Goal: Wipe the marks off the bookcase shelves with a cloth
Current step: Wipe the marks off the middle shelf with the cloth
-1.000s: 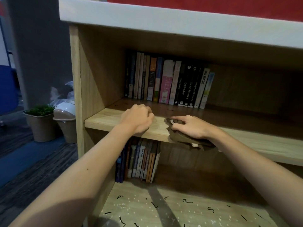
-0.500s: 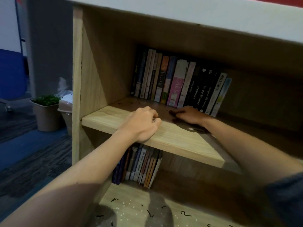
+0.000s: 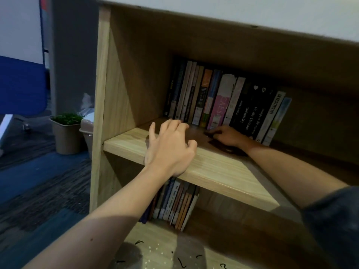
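Bookcase [image 3: 101, 113], pale wood. Middle shelf [image 3: 213, 171]: row of books [image 3: 223, 101] upright at the back, the rightmost leaning. Lower compartment: second batch of books [image 3: 174, 202]; bottom shelf [image 3: 155, 249] bearing black marks [image 3: 182, 265]. To the left, on the carpet: potted plant [image 3: 67, 133], bin [image 3: 87, 131] just beside it.

Cloth [image 3: 221, 146]: dark, deep on the middle shelf in shadow, just in front of the books.

Right hand [image 3: 227, 135]: lies on the cloth, fingers stretched over it, pressing it down.

Left hand [image 3: 171, 146]: grip wide, fingers spread, holding nothing; palm on the middle shelf's front edge, apart from the cloth.
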A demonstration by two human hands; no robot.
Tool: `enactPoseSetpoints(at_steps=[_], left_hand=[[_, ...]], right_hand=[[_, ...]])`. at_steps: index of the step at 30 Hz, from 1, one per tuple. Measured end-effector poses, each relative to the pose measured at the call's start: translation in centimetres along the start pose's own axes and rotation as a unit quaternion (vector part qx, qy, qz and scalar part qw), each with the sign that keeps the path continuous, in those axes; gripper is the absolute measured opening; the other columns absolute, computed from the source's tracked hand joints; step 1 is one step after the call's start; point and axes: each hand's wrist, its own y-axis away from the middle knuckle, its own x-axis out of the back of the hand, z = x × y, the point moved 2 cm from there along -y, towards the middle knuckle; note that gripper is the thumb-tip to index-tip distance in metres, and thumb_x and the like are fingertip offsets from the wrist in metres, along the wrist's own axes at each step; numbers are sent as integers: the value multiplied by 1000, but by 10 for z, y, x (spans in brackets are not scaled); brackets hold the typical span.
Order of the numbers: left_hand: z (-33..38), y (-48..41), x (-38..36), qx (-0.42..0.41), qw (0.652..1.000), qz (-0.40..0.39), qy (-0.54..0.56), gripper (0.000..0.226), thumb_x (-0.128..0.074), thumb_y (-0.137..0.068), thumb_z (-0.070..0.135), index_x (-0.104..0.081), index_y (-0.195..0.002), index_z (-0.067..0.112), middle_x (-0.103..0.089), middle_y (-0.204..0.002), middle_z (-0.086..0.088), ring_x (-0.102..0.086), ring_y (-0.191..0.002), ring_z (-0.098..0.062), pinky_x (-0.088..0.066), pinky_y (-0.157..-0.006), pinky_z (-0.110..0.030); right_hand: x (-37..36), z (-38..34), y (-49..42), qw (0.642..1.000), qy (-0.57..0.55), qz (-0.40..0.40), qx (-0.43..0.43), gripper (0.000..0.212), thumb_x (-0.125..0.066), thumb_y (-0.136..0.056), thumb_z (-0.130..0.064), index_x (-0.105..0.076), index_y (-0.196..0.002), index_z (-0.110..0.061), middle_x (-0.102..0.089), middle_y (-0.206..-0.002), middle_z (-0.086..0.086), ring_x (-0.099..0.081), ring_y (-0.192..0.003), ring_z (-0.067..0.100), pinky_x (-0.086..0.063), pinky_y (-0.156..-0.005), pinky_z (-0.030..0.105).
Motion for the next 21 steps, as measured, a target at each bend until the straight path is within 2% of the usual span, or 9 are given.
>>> enactPoseSetpoints(at_steps=[4, 8, 10, 12, 13, 15, 16, 19, 21], left_hand=[[1, 2, 3, 0, 1000, 4, 14, 45, -40, -92, 31, -41, -136, 20, -35, -145, 4, -18, -138, -10, 3, -115, -42], [1, 3, 5, -15, 998, 37, 46, 42, -42, -92, 25, -45, -133, 20, -37, -144, 3, -22, -137, -11, -3, -115, -38], [-2, 0, 8, -14, 989, 52, 140, 36, -41, -93, 19, -52, -128, 20, -41, -142, 2, -27, -135, -11, -14, -113, -33], [-9, -2, 17, 41, 955, 64, 287, 32, -38, -95, 10, -60, -116, 19, -44, -138, 3, -34, -130, -12, -24, -110, -29], [-13, -2, 23, 68, 929, 69, 357, 33, -36, -95, 7, -63, -109, 19, -46, -135, 3, -37, -127, -12, -28, -109, -31], [-17, 1, 33, 100, 886, 70, 447, 36, -32, -96, 3, -65, -99, 18, -49, -134, 2, -41, -124, -11, -31, -106, -28], [-18, 4, 37, 99, 881, 64, 458, 37, -32, -96, 3, -65, -98, 18, -50, -133, 1, -42, -124, -12, -32, -104, -26], [-13, 21, 38, 54, 921, 16, 385, 34, -37, -96, 5, -65, -97, 24, -52, -130, 4, -42, -126, -13, -30, -111, -37], [-11, 35, 35, 19, 968, -13, 249, 30, -41, -94, 11, -64, -100, 28, -50, -131, 8, -37, -129, -12, -14, -115, -46]], right_hand=[[-4, -33, 41, 997, -15, -27, 77, 34, -46, -93, -9, -60, -122, -20, -56, -128, 0, -49, -118, 15, -33, -100, 23], [-3, -67, 97, 990, -34, -27, 135, 37, -48, -88, -3, -63, -118, -19, -56, -114, -10, -51, -106, 6, -35, -88, 11], [-3, -75, 127, 986, -51, -22, 156, 39, -50, -84, -2, -65, -115, -21, -60, -118, -9, -56, -108, 9, -39, -99, 21], [-3, -83, 157, 984, -72, -25, 163, 41, -49, -82, -4, -67, -111, -28, -63, -120, -6, -60, -107, 21, -44, -99, 41], [-4, -88, 173, 982, -82, -25, 166, 42, -49, -81, -6, -68, -108, -31, -64, -119, -7, -61, -108, 23, -45, -98, 45], [-7, -93, 205, 981, -92, -22, 171, 43, -48, -82, -3, -69, -102, -34, -64, -119, -8, -58, -112, 13, -42, -102, 39], [-7, -95, 220, 980, -90, -22, 174, 43, -48, -83, 0, -69, -101, -34, -64, -119, -8, -58, -110, 9, -44, -101, 34], [7, -99, 242, 971, -139, 65, 183, 41, -48, -85, 3, -68, -102, -29, -66, -112, -5, -62, -99, 9, -49, -89, 25], [23, -94, 227, 969, -129, 139, 161, 38, -47, -87, 1, -66, -109, -23, -63, -115, -6, -57, -104, 5, -45, -92, 19]])
